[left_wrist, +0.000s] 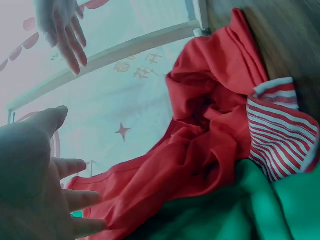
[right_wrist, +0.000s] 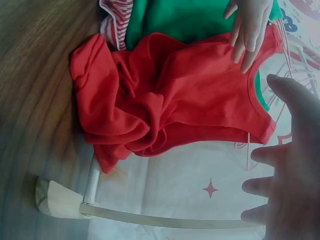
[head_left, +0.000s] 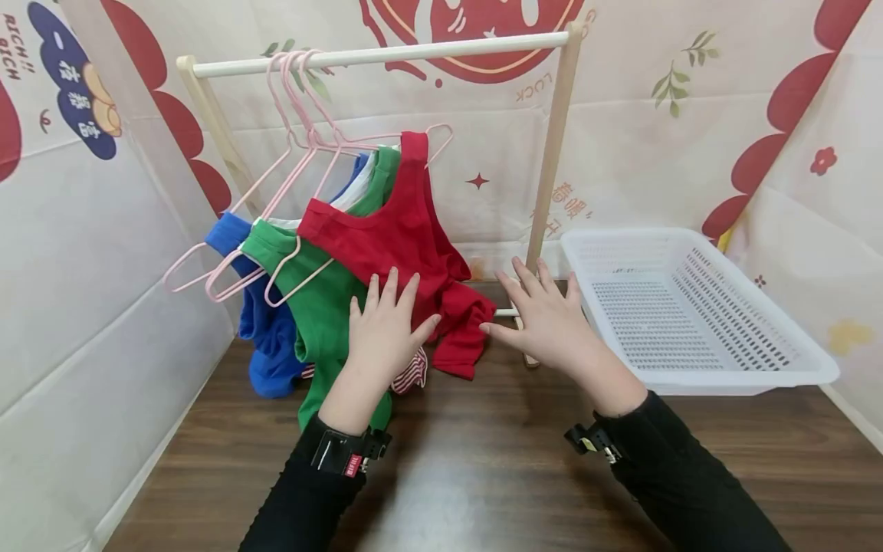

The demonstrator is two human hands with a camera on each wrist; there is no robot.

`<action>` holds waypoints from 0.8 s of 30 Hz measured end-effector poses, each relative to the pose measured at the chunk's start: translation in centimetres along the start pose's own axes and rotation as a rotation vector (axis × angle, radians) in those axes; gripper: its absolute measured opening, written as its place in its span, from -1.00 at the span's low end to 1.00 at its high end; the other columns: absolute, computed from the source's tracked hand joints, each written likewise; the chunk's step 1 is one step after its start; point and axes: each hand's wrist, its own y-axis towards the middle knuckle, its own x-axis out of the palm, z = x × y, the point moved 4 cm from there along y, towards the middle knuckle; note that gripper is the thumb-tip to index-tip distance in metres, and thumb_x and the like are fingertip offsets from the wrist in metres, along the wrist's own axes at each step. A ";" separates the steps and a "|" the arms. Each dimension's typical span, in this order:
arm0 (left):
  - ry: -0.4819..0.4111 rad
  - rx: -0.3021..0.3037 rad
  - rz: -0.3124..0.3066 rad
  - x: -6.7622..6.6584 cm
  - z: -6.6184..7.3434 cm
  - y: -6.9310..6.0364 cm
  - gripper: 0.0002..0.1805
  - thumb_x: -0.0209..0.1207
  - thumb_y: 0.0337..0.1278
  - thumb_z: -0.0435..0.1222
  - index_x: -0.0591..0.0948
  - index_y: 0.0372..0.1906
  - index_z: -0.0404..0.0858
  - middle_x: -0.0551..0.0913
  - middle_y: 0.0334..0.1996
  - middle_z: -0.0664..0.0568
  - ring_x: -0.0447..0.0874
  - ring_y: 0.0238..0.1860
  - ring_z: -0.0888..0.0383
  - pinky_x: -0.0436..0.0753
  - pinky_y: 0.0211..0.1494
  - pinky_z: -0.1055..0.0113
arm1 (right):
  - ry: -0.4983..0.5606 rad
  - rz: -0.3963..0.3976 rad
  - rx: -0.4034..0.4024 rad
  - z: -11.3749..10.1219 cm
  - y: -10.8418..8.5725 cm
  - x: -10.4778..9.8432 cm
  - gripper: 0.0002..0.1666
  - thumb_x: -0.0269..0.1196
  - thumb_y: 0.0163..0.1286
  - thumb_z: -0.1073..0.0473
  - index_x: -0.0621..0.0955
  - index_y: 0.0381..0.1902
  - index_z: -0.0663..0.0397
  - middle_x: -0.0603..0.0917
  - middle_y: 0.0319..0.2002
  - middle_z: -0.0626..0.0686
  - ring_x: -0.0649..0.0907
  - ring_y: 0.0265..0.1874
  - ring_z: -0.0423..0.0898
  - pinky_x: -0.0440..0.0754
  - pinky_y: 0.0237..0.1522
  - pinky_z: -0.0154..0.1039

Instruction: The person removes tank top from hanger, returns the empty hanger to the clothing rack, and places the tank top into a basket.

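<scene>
A red tank top hangs frontmost on a pink hanger, its lower part bunched near the table. Behind it hang a green top, a striped garment with little showing, and a blue top. My left hand has its fingers spread in front of the red and green tops; whether it touches them I cannot tell. To the right of the red top, my right hand is spread in the air before the rack's post, holding nothing. Both hands also show in each wrist view.
A rack with a white rail and wooden posts stands at the back of the brown table. On the right lies a white perforated basket. Printed cloth covers the walls behind and beside.
</scene>
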 end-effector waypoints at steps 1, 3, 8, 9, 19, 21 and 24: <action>-0.005 0.000 0.013 -0.2 0.1 0.0 -0.17 0.10 0.22 0.20 0.19 0.51 -0.02 0.20 0.44 -0.17 0.04 0.45 -0.23 0.12 0.34 -0.29 | 0.007 0.008 0.001 0.0 0.1 -0.2 0.09 -0.05 0.23 -0.61 0.14 0.54 -0.12 0.01 0.54 0.09 -0.05 0.47 0.28 -0.23 0.26 0.47; -0.019 -0.001 0.041 -0.6 0.3 -0.1 -0.22 0.10 0.23 0.18 0.26 0.47 -0.06 0.34 0.36 -0.17 0.23 0.36 -0.21 0.27 0.29 -0.23 | 0.022 0.031 0.008 -0.1 0.3 -0.5 0.05 0.00 0.25 -0.55 0.17 0.52 -0.10 0.07 0.52 0.10 0.01 0.46 0.26 -0.17 0.26 0.45; -0.066 -0.009 0.105 -1.7 0.7 0.0 -0.31 0.09 0.27 0.14 0.38 0.39 -0.14 0.55 0.15 -0.15 0.56 0.07 -0.14 0.57 0.05 -0.03 | 0.060 0.109 0.015 -0.4 0.5 -1.5 -0.04 0.10 0.27 -0.45 0.28 0.47 -0.05 0.26 0.44 0.13 0.21 0.40 0.18 -0.06 0.29 0.39; -0.081 -0.015 0.113 -1.8 0.8 0.1 -0.32 0.08 0.28 0.13 0.39 0.38 -0.14 0.57 0.14 -0.14 0.58 0.04 -0.13 0.59 0.02 -0.01 | 0.069 0.124 0.016 -0.5 0.5 -1.6 -0.05 0.11 0.28 -0.44 0.30 0.46 -0.04 0.29 0.42 0.13 0.24 0.39 0.16 -0.05 0.30 0.38; -0.208 -0.055 0.160 -2.3 0.9 0.1 -0.39 0.04 0.32 0.11 0.42 0.35 -0.11 0.58 0.12 -0.10 0.60 0.04 -0.09 0.61 0.00 0.00 | 0.176 0.177 0.030 -0.7 0.6 -1.8 -0.13 0.09 0.32 -0.40 0.38 0.40 0.00 0.39 0.34 0.16 0.33 0.34 0.13 0.15 0.31 0.23; -0.234 -0.066 0.160 -2.3 0.8 -0.1 -0.39 0.05 0.32 0.11 0.41 0.35 -0.11 0.57 0.14 -0.10 0.59 0.06 -0.09 0.60 0.03 0.00 | 0.217 0.190 0.036 -0.7 0.4 -1.9 -0.15 0.10 0.33 -0.39 0.39 0.39 0.00 0.40 0.33 0.15 0.33 0.34 0.11 0.20 0.30 0.20; -0.258 -0.079 0.170 -2.4 0.6 -0.2 -0.40 0.03 0.33 0.11 0.41 0.35 -0.10 0.56 0.15 -0.09 0.58 0.07 -0.08 0.58 0.04 0.00 | 0.270 0.206 0.046 -0.6 -0.1 -2.0 -0.17 0.11 0.34 -0.38 0.40 0.38 0.00 0.42 0.32 0.13 0.34 0.33 0.10 0.22 0.29 0.17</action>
